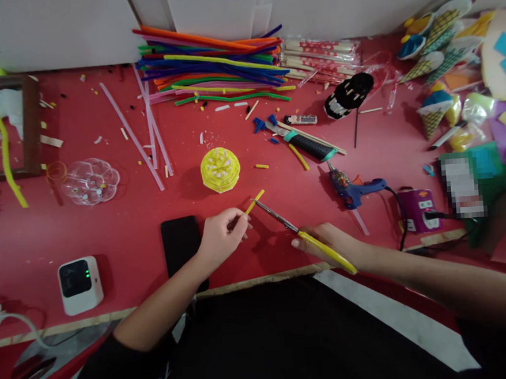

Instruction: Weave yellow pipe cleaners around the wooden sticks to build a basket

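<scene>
Between the thumb and fingers of my left hand (224,235) is a short yellow strip (256,201), its free end pointing up and right. My right hand (332,243) grips yellow-handled scissors (326,251). The scissor tips reach the strip just above my left fingertips; whether the blades are apart I cannot tell. Behind the hands sits a round, tiered yellow piece (220,170) with pale bits on top. A small yellow offcut (262,166) lies to its right. My left wrist rests over a black phone (181,243), covering part of it.
Colourful pipe cleaners (213,65) are heaped at the back. On the right are a utility knife (306,142), a blue glue gun (352,188), a purple power socket (423,209) and a black-and-white figure (349,95). A clear flower-shaped tray (91,182) and a white device (80,285) stand left.
</scene>
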`<action>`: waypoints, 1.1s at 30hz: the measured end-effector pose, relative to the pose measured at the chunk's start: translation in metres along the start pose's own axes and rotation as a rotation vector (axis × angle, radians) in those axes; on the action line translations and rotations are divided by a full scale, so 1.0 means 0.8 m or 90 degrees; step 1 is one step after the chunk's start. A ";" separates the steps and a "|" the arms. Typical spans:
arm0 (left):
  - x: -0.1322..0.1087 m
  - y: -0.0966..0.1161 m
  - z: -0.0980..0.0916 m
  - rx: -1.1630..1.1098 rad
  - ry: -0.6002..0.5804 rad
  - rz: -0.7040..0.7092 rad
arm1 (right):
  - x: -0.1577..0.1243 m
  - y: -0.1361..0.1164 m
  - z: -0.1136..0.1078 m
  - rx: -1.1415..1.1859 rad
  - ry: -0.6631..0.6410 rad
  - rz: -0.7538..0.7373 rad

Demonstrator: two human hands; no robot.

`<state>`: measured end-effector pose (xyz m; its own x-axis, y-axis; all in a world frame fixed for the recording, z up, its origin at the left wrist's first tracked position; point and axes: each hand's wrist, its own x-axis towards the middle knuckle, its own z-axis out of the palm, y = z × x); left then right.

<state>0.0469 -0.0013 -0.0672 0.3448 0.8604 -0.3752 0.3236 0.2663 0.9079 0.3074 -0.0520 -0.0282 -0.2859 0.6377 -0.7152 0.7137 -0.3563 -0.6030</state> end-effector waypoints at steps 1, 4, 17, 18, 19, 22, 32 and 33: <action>0.000 0.000 0.000 -0.006 -0.001 -0.005 | 0.000 -0.001 0.000 0.005 0.001 0.005; 0.000 0.001 0.000 -0.024 0.001 -0.018 | 0.002 -0.004 0.000 0.024 0.003 0.011; -0.001 0.007 -0.001 -0.105 0.023 -0.046 | 0.008 -0.009 0.006 0.124 -0.051 0.015; -0.001 0.007 -0.001 -0.115 0.024 -0.047 | 0.005 -0.010 0.007 0.135 -0.057 0.024; -0.001 0.007 -0.002 -0.124 0.025 -0.048 | 0.002 -0.010 0.008 0.145 -0.061 0.029; -0.002 0.007 -0.006 -0.152 0.035 -0.047 | -0.005 -0.007 0.014 0.191 -0.047 0.030; 0.008 -0.002 -0.016 -0.238 0.064 -0.033 | -0.001 0.010 0.073 0.214 0.175 0.014; 0.008 -0.003 -0.015 -0.240 0.065 -0.031 | 0.001 0.009 0.075 0.195 0.194 0.002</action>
<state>0.0379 0.0091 -0.0692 0.2413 0.8764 -0.4168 -0.0151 0.4328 0.9013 0.2737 -0.0950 -0.0547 -0.0496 0.7920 -0.6085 0.4791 -0.5158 -0.7103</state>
